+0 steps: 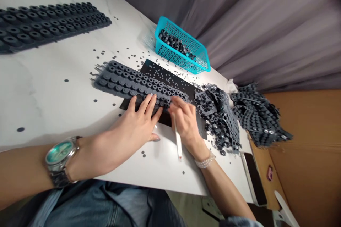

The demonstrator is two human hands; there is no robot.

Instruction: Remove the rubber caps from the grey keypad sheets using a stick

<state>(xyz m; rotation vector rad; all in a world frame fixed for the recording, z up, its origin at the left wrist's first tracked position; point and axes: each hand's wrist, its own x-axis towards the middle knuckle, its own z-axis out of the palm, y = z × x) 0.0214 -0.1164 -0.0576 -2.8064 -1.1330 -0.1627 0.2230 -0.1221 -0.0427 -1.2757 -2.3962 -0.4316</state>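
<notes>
A dark grey molded rubber sheet [128,81] with rows of round, ring-topped knobs lies slanted across a black mat [153,68]. My left hand [133,120] rests on the near edge of this sheet, fingers spread and pressing on it. At the sheet's right end, my right hand [185,118] is closed around a slim white pen-like tool [178,140]. The tool's rear end points toward me; its working tip is hidden behind my fingers. Small dark discs lie scattered over the mat and the white table [80,110].
A turquoise basket [183,60] of small dark rubber pieces stands beyond the mat. Perforated sheets and loose rings form a pile [220,120] on the right, beside another heap [258,117]. A larger knobbed sheet [48,28] lies far left, and a phone [253,177] near the right edge.
</notes>
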